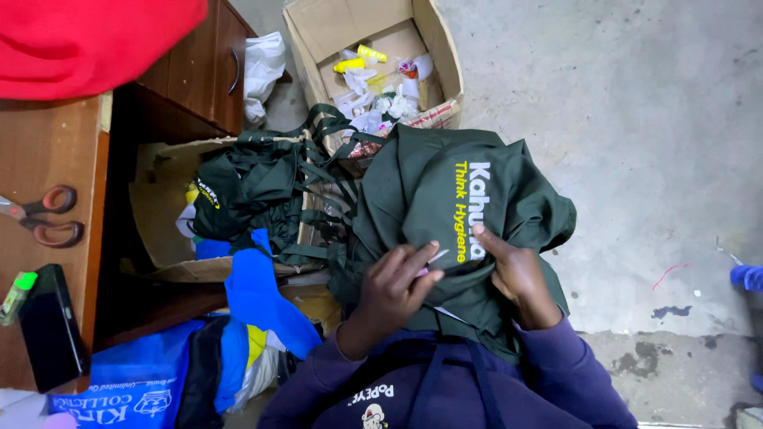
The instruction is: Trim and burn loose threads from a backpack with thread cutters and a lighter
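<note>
Grey concrete floor (pixel 636 119), stained and paint-flecked, under even light. At left, a brown wooden table (pixel 48 151) and a dark wooden cabinet (pixel 203 67) with a curved metal handle. Two open cardboard boxes (pixel 373 32) stand on the floor beside the cabinet.

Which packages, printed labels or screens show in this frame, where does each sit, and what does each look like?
Open cardboard box: top centre on the floor, brown, holding white and yellow scraps.
Second cardboard box: left of centre, brown, filled with dark green fabric.
Green garment: centre, under the left hand and right hand, printed in white and yellow.
Blue bag: bottom left, white print.
Phone: on the desk, black screen, dark.
</note>
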